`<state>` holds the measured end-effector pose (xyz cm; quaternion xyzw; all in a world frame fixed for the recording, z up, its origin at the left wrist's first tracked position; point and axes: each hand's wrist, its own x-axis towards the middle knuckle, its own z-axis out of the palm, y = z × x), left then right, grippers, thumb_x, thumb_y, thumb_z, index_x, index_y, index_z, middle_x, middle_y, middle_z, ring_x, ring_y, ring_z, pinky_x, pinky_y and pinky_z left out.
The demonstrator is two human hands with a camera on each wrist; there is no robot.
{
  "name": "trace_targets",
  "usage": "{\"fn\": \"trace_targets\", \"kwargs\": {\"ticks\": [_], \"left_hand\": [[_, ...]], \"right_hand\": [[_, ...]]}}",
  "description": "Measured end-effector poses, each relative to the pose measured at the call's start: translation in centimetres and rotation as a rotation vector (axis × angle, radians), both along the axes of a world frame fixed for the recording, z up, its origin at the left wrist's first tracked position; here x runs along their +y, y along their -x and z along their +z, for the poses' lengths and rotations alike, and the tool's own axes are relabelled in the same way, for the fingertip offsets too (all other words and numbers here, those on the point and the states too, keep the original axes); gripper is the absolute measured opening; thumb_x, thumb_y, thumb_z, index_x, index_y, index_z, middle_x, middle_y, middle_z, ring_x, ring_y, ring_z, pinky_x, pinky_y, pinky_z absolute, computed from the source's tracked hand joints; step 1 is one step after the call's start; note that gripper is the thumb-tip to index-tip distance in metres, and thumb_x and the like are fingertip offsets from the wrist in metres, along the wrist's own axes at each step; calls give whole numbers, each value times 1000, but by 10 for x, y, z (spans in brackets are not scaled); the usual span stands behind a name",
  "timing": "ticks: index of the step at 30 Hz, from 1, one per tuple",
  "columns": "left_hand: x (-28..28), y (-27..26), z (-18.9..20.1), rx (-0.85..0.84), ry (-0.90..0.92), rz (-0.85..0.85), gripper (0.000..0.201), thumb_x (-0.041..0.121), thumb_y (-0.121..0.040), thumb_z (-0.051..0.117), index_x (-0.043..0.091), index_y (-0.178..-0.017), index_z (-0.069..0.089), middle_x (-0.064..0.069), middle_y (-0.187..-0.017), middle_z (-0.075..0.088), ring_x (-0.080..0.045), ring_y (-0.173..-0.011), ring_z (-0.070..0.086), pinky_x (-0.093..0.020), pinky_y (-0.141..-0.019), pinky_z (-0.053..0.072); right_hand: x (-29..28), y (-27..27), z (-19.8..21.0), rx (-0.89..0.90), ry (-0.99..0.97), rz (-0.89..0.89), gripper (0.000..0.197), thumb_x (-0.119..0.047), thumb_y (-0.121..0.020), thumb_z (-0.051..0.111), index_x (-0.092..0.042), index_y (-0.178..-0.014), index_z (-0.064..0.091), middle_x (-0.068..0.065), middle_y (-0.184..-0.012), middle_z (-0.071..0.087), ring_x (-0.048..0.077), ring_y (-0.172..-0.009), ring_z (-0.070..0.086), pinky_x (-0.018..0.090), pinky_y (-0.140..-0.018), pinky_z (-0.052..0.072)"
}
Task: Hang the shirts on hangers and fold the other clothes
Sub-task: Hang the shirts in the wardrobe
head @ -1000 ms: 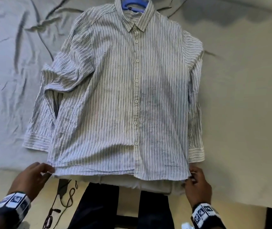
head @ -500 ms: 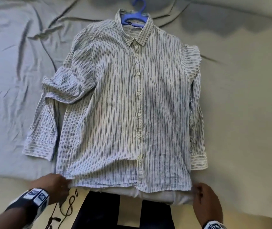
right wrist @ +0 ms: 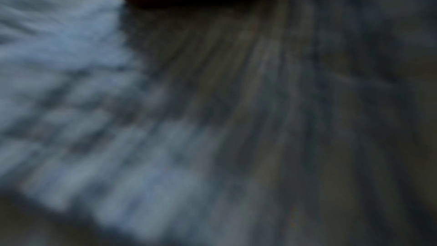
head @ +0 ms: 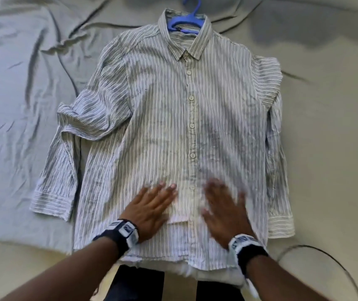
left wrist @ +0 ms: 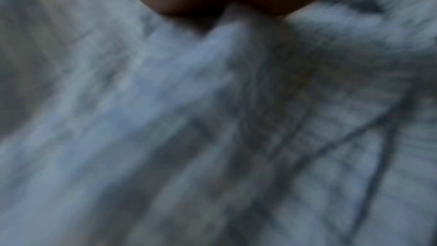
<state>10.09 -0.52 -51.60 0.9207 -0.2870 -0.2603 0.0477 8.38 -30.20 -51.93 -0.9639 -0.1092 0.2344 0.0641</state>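
Note:
A white shirt with thin dark stripes (head: 162,118) lies buttoned and face up on the bed, on a blue plastic hanger (head: 185,21) whose hook sticks out past the collar. My left hand (head: 152,205) lies flat on the lower front of the shirt, fingers straight. My right hand (head: 223,205) lies flat just right of the button line, blurred by motion. Both wrist views are blurred; each shows only the heel of a hand against the striped shirt (left wrist: 212,119) (right wrist: 212,119). The shirt's left sleeve is bent back on itself.
A grey sheet (head: 17,105) with deep creases covers the bed on the left; a beige sheet (head: 330,127) covers the right. Another white garment (head: 212,276) pokes out below the shirt's hem. Dark trouser legs (head: 136,285) show below. A dark cable (head: 325,255) curves at lower right.
Both hands have let go of the shirt's bottom corners and moved up and inward onto its lower front, now lying flat. The view has moved closer to the shirt.

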Motion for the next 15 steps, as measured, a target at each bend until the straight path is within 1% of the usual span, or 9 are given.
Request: {"fn": "trace_targets", "kwargs": {"ticks": [3,5,6,8,9,10,12,14,15], "left_hand": [[65,0,-2,-30,-109,168,71,61,-105,23,29,-166,3,1,-174,-2,-25,-160,-5,-58,-124,8],[93,3,10,7,-127,179,73,60,-104,25,28,-166,6,0,-174,1,-25,-160,-2,-56,-123,13],[99,0,18,40,-128,165,73,62,-103,27,30,-166,8,2,-174,4,-25,-160,3,-54,-123,16],[105,-27,38,77,-94,165,66,65,-100,32,40,-161,28,8,-169,25,-25,-153,30,-51,-119,32],[105,-49,48,78,-54,198,59,64,-97,35,42,-151,44,10,-161,39,-25,-141,47,-51,-111,42],[104,-75,56,53,-3,279,52,60,-95,40,39,-140,56,9,-151,48,-26,-126,58,-51,-102,50],[110,-133,61,-60,138,512,44,43,-91,64,29,-133,60,2,-144,46,-29,-110,64,-51,-93,55],[129,-191,53,-152,220,755,67,22,-80,84,24,-140,54,-3,-146,37,-34,-104,65,-50,-95,55],[137,-216,53,-154,196,825,74,24,-75,88,24,-140,53,-7,-145,39,-35,-103,65,-49,-96,55]], "right_hand": [[-36,3,-4,-37,65,-201,77,-61,-105,24,-25,-167,-3,-5,-175,-10,18,-162,-6,64,-126,3],[-40,3,3,15,7,-218,73,-58,-105,24,-27,-168,1,-8,-175,-4,17,-162,0,62,-126,8],[-41,-2,9,14,-27,-214,70,-57,-105,24,-29,-167,9,-7,-175,6,18,-161,10,61,-125,15],[-48,-29,26,-67,-119,-238,62,-57,-104,26,-28,-157,39,-2,-162,40,25,-146,41,56,-113,35],[-55,-47,34,-146,-172,-258,58,-55,-105,29,-24,-148,50,3,-150,52,30,-134,51,54,-107,41],[-66,-70,40,-239,-207,-290,53,-51,-104,34,-18,-139,58,7,-140,59,34,-126,56,53,-104,44],[-91,-123,46,-380,-242,-405,46,-42,-99,46,-11,-129,62,16,-129,62,42,-115,59,51,-102,44],[-116,-181,50,-376,-230,-580,49,-41,-94,59,-8,-129,61,21,-125,60,45,-110,60,53,-101,46],[-125,-207,53,-275,-209,-668,56,-46,-91,69,-5,-128,61,23,-124,61,45,-111,61,52,-100,48]]}}
